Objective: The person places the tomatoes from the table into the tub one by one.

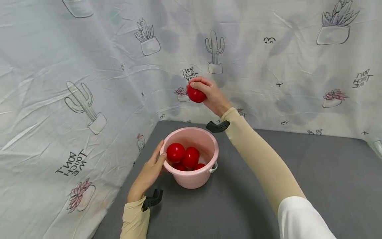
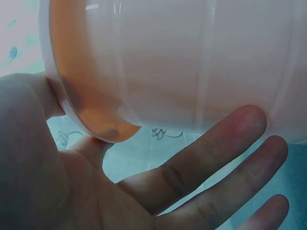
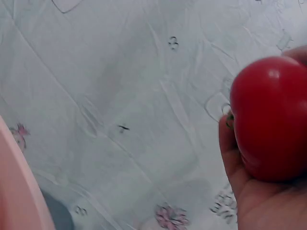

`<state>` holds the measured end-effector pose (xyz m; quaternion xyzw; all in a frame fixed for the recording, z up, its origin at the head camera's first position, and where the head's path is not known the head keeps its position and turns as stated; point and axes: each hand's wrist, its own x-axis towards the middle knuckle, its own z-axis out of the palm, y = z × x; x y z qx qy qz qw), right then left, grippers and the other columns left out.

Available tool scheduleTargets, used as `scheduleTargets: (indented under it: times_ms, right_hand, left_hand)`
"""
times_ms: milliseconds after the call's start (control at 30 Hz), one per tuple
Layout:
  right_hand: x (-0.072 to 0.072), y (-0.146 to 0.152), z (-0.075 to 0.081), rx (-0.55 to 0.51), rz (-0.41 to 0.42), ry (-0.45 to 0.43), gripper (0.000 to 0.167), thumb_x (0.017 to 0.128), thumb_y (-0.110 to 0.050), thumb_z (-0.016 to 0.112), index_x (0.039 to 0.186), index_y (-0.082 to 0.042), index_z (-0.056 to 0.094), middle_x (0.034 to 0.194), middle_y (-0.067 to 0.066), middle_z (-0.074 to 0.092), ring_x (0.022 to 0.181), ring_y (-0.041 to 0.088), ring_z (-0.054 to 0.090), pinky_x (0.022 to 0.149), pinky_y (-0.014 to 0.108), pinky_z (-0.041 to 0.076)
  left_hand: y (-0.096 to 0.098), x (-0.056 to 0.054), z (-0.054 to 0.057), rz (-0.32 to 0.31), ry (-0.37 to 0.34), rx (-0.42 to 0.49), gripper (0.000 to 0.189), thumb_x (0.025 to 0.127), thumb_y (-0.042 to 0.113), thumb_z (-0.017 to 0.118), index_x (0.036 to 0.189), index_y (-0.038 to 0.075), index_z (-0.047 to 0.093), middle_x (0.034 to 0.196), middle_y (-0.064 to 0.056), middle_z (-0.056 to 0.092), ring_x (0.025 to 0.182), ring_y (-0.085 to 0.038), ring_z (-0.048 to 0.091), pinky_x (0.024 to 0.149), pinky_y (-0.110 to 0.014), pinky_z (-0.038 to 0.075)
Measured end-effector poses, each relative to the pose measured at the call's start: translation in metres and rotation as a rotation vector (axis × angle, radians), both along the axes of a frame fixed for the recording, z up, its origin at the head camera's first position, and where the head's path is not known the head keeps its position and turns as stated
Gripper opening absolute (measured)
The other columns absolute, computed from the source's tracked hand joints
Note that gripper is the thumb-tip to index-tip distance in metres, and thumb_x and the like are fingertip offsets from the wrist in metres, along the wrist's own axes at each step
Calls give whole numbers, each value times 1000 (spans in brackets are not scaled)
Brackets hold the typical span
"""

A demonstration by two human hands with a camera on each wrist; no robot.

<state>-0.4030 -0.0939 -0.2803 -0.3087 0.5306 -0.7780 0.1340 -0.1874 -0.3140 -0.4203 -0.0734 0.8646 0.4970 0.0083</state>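
High above the pink bucket (image 1: 194,182), my right hand (image 1: 210,94) holds a red tomato (image 1: 196,94) in its fingers. In the right wrist view a bit of green stem shows on that tomato (image 3: 271,120). My left hand (image 1: 149,171) grips the bucket's left rim, its thumb over the edge. The left wrist view has the remaining fingers (image 2: 206,158) spread along the outer wall of the bucket (image 2: 168,62). Several more red tomatoes (image 1: 191,157) lie inside the bucket, the lower ones partly hidden.
The bucket stands on a dark grey tabletop (image 1: 298,172), its white handle (image 1: 214,167) hanging at the right. A pale cloth (image 1: 253,66) printed with cacti and potted plants rises behind the table and along its left side. Each wrist wears a black band (image 1: 153,199).
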Motion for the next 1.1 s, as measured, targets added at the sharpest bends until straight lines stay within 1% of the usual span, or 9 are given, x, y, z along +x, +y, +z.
scheduleTargets:
  times_ms: [100,233,333,467,500,600,767,933,1100]
  right_hand:
    - [2,-13,-11,19,74,-1,14,98,-16,60,107,-15,70,127,13,61,117,27,57,88,33,57]
    - [4,-21,-29,49,168,-2,18,96,-15,58,110,-12,69,123,16,63,112,27,60,88,36,59]
    - [6,-25,-41,83,221,-18,19,95,-15,57,109,-13,70,120,15,65,108,26,63,87,35,59]
    - [8,-29,-53,114,288,-45,18,95,-15,55,105,-16,71,110,6,68,104,23,66,86,34,60]
    - [9,-30,-55,117,306,-51,18,96,-15,55,105,-16,71,109,6,69,103,22,66,86,33,60]
    - [10,-34,-61,120,355,-60,18,96,-14,55,104,-16,71,107,6,70,101,21,68,88,33,59]
    - [10,-32,-72,120,399,-48,18,96,-15,56,105,-14,71,106,7,71,100,21,69,93,36,58]
    - [9,-27,-83,178,438,-18,22,94,-12,54,107,-15,72,105,5,73,101,23,68,96,38,57]
    - [10,-26,-86,241,444,25,22,91,-12,58,109,-14,71,109,6,71,106,26,65,94,36,57]
  left_hand:
    - [-1,0,-3,1,2,3,57,104,58,41,156,56,17,124,-12,69,97,-20,70,88,-45,57]
    - [-1,-2,-5,-3,5,11,58,104,58,42,156,57,17,133,-12,65,97,-21,71,92,-48,57]
    - [-1,-3,-4,-11,9,13,58,104,58,41,157,55,17,132,-13,65,97,-21,71,93,-50,57]
    - [-2,-3,-3,-8,8,13,57,104,59,40,156,56,17,129,-13,67,97,-21,71,92,-49,57]
    - [-2,-2,-3,-6,7,14,57,104,59,40,156,57,17,129,-13,67,97,-21,71,92,-49,57]
    - [-4,-2,-3,-5,6,13,57,104,59,40,156,56,16,135,-13,63,98,-21,70,93,-50,57]
    - [-3,-3,-5,-9,1,-2,57,104,59,39,157,55,17,142,-13,59,100,-22,70,92,-48,57]
    - [-2,-3,-6,-5,-11,-6,58,105,58,39,157,55,15,148,-11,54,102,-23,70,94,-50,57]
    - [-3,-4,-4,1,-13,-15,58,105,56,39,157,54,15,141,-14,59,101,-24,68,91,-49,57]
